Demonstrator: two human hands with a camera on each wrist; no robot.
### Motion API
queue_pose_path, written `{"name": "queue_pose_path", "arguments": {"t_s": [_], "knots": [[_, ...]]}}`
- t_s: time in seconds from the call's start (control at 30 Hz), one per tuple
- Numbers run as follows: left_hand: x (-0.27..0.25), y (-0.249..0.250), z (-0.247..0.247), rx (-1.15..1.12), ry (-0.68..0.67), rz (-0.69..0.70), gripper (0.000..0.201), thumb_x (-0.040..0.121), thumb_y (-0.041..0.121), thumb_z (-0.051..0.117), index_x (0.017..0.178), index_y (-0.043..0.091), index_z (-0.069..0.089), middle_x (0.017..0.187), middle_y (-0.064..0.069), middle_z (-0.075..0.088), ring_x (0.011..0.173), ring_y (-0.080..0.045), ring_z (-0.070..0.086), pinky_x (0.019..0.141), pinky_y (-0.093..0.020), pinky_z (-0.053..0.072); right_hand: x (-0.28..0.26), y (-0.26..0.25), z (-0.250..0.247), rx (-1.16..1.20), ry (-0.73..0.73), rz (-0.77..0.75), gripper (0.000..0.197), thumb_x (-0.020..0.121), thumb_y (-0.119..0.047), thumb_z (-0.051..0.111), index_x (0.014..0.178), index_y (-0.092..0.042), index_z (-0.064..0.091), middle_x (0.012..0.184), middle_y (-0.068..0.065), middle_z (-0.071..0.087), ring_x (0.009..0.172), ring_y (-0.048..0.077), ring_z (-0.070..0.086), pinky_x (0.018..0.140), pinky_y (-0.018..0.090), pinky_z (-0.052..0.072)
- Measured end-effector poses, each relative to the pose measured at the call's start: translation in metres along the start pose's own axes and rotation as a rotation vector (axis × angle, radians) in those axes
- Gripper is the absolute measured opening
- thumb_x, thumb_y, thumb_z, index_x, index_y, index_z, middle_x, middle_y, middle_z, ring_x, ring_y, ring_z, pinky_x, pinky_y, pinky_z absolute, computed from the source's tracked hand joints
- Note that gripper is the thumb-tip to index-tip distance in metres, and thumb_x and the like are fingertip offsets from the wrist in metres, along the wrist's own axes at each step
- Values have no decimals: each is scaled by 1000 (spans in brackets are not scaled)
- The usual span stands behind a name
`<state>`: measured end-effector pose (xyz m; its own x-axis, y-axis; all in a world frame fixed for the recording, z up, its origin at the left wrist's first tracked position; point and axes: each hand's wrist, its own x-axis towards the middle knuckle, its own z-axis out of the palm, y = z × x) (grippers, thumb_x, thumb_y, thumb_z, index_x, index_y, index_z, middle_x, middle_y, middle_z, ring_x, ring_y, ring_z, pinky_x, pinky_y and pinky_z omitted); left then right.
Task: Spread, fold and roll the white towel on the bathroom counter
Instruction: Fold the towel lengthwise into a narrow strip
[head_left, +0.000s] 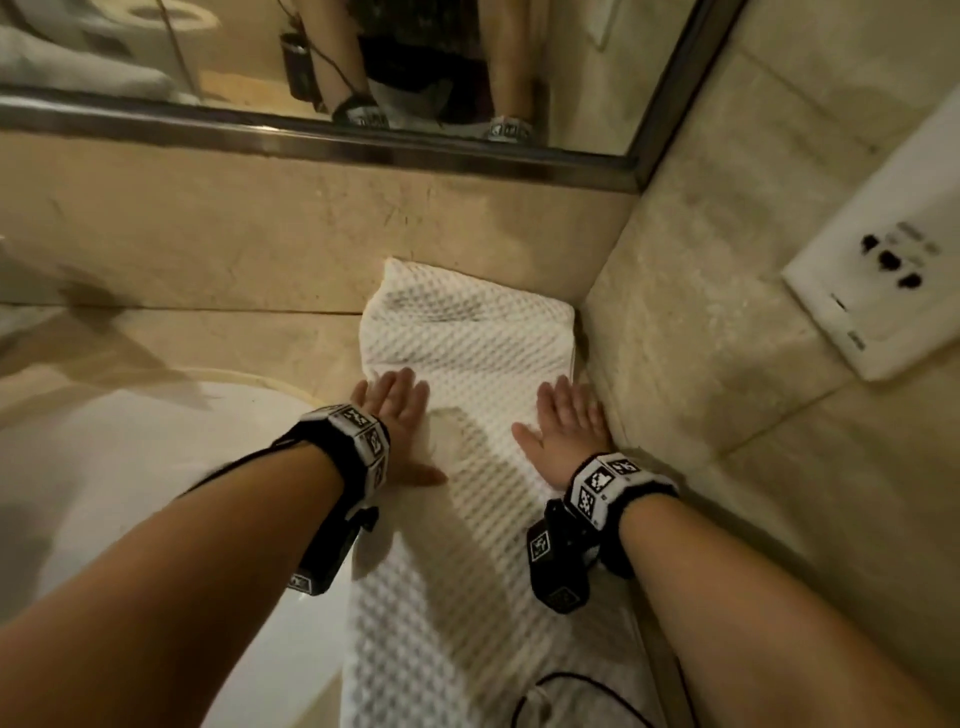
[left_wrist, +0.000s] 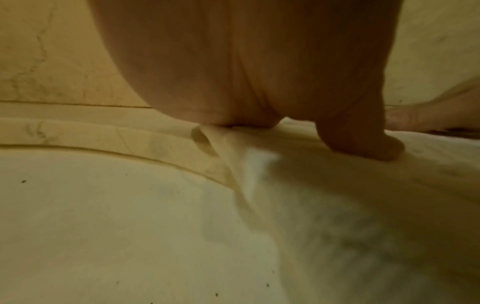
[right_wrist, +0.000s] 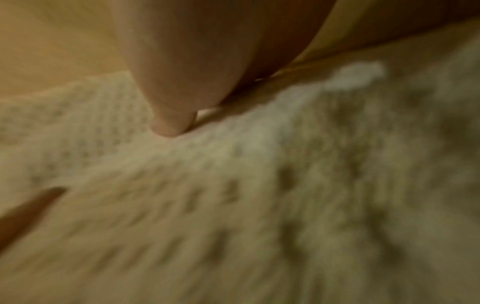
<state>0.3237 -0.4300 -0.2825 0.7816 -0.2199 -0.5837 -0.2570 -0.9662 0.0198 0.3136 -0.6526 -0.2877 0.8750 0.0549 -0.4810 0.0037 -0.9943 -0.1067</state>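
The white waffle-weave towel (head_left: 467, 343) lies folded into a long narrow strip on the beige counter (head_left: 291, 338), running from the near edge to the back wall. My left hand (head_left: 400, 415) lies flat on the strip's left edge, fingers straight. My right hand (head_left: 566, 421) presses flat on its right side, close to the side wall. In the left wrist view the palm (left_wrist: 233, 72) rests on the towel (left_wrist: 337, 205) with the thumb down. The right wrist view shows a thumb (right_wrist: 176, 102) touching the blurred towel (right_wrist: 233, 205).
A white sink basin (head_left: 130, 467) sits left of the towel. A stone side wall (head_left: 727, 364) with a white socket plate (head_left: 878, 280) stands right. A mirror (head_left: 311, 67) hangs above the backsplash. A black cable (head_left: 571, 680) lies on the towel's near end.
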Motion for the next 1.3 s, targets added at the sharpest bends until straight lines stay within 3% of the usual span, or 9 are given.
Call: {"name": "queue_pose_path", "arguments": {"t_s": [0.1,0.17,0.27,0.37,0.6,0.8,1.0,1.2,1.3], "knots": [[-7,6,1,83,6,33,110,79,77,40,149,16,-20,154,-8,-29,144,-26,-23,116,-41,-12,-24,-30,10,-11,-58,-267,74,94,-60,16,150,-21,-14,153,0,-29,142,20,-27,116,36,-16],[-18,12,7,151,-11,108,100,85,71,35,148,16,-20,154,-8,-29,144,-25,-23,116,-38,-12,-37,-38,23,-135,-87,-374,84,82,-70,1,150,-22,-12,148,-6,-30,142,18,-26,114,33,-18],[-39,19,20,134,-54,147,89,92,64,29,148,17,-21,154,-4,-29,144,-20,-23,118,-34,-11,-36,-20,29,-146,-54,-237,73,93,-62,9,149,-21,-16,151,-6,-30,141,15,-27,113,32,-19],[-49,22,22,106,-52,66,85,93,62,27,149,17,-19,155,-2,-27,145,-18,-20,118,-33,-10,-43,-3,27,-67,-74,-45,70,98,-54,12,148,-16,-20,153,2,-31,141,17,-27,116,34,-16],[-111,66,57,105,-84,28,88,93,62,32,151,12,-11,157,-8,-19,147,-23,-11,120,-35,-3,-127,-23,61,-40,-118,-216,79,90,-66,12,150,-20,-11,156,2,-23,144,18,-20,117,35,-11],[-174,82,103,49,-87,-21,93,90,65,34,150,14,-16,155,-9,-25,146,-26,-15,120,-36,-3,-182,18,88,-3,-90,102,70,99,-51,16,149,-13,-16,155,6,-25,144,22,-20,119,38,-9],[-224,116,142,31,-94,-57,94,91,64,34,149,10,-17,155,-10,-25,146,-26,-16,121,-37,-3,-241,2,134,-15,-39,-109,71,99,-50,20,150,-13,-13,155,5,-24,144,21,-20,116,35,-12],[-248,124,173,-62,-58,-94,96,87,71,31,149,16,-20,154,-4,-30,144,-21,-22,119,-34,-8,-280,30,153,145,-27,157,70,100,-48,14,148,-9,-17,155,8,-25,144,22,-21,117,34,-12],[-250,128,178,-39,-43,-104,109,80,78,35,147,15,-23,152,-5,-32,143,-23,-24,117,-35,-10,-291,21,164,74,18,71,68,101,-47,15,148,-9,-17,154,8,-27,143,22,-24,117,35,-14]]}}
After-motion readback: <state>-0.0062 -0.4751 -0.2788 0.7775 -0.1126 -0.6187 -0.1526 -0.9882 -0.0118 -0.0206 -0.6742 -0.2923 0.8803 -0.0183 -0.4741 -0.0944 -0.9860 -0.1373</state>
